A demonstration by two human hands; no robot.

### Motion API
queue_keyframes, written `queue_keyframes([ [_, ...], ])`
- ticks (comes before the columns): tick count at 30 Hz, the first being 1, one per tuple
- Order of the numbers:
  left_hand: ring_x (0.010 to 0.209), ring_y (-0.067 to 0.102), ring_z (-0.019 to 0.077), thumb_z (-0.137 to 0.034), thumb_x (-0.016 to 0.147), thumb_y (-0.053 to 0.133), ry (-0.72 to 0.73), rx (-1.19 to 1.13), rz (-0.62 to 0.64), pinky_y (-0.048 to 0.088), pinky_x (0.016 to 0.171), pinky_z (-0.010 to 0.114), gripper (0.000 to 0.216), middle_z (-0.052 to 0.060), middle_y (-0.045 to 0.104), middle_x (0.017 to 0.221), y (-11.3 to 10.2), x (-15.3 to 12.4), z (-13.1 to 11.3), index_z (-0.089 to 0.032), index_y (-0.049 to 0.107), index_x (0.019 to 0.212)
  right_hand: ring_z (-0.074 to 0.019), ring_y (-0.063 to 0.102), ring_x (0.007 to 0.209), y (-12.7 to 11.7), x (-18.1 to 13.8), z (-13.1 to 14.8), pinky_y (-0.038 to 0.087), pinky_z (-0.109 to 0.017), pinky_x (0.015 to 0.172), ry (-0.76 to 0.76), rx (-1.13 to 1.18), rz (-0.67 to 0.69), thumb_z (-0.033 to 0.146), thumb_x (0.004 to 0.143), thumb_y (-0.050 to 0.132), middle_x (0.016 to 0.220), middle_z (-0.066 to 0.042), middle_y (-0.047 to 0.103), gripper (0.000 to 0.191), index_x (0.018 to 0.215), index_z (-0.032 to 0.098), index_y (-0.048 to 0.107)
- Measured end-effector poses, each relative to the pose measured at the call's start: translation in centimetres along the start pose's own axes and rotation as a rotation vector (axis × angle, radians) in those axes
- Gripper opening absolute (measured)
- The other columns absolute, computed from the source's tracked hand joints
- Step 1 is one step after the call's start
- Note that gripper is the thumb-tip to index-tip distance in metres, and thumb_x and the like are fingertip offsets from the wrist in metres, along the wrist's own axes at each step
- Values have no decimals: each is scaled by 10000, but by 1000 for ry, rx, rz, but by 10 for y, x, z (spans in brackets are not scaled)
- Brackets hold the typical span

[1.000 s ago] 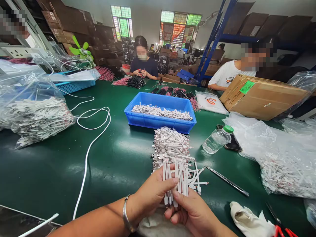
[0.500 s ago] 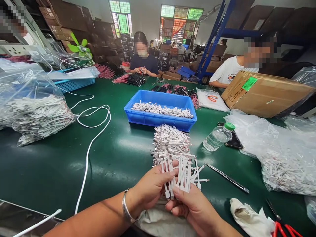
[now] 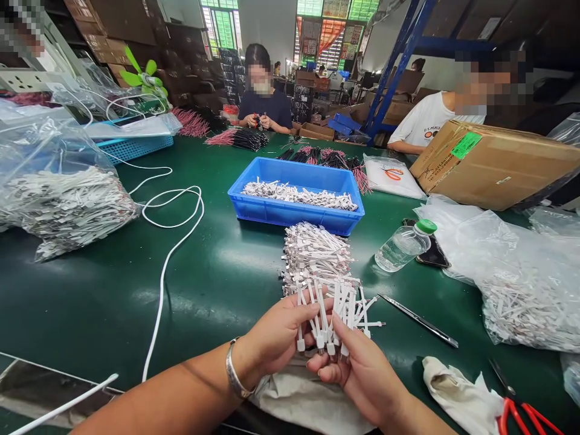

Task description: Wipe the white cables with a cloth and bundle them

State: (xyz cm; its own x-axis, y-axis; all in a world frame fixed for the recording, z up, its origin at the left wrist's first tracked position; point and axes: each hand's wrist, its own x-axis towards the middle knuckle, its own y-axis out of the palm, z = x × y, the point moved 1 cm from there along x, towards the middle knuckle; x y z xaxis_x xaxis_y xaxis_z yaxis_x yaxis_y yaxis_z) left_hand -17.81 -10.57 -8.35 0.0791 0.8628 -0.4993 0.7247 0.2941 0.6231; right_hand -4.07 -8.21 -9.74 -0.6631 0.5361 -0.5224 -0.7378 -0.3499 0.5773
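Presently, left hand [image 3: 275, 333] and right hand [image 3: 362, 365] both grip fanned, short, flat white cables [image 3: 323, 329]; a rectangular blue plastic bin [image 3: 290, 212] stands at their twelve o'clock.

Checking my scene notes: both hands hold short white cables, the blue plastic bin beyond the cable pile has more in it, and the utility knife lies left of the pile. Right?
One slip: the utility knife lies right of the cable pile, per the head view. Rest holds: left hand and right hand hold short white cables; the blue plastic bin has more.
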Motion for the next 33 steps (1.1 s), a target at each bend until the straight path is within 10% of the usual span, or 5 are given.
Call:
queue_keyframes([
  [12, 415, 462, 76, -349, 797, 611, 27, 99, 126, 322, 354, 176, 324, 27, 582, 640, -2, -2, 5, -103, 609, 1007, -121, 651, 567, -4, 1, -6, 489, -160, 471, 62, -149, 137, 490, 762, 673, 809, -100, 664, 445, 911, 73, 623],
  [33, 341, 461, 65, -399, 756, 662, 5, 193, 143, 331, 242, 156, 369, 48, 617, 744, 3, -7, 6, -121, 592, 989, -145, 669, 540, -1, 1, -12, 481, -135, 426, 115, -121, 268, 581, 763, 623, 779, -124, 661, 561, 936, 47, 630],
])
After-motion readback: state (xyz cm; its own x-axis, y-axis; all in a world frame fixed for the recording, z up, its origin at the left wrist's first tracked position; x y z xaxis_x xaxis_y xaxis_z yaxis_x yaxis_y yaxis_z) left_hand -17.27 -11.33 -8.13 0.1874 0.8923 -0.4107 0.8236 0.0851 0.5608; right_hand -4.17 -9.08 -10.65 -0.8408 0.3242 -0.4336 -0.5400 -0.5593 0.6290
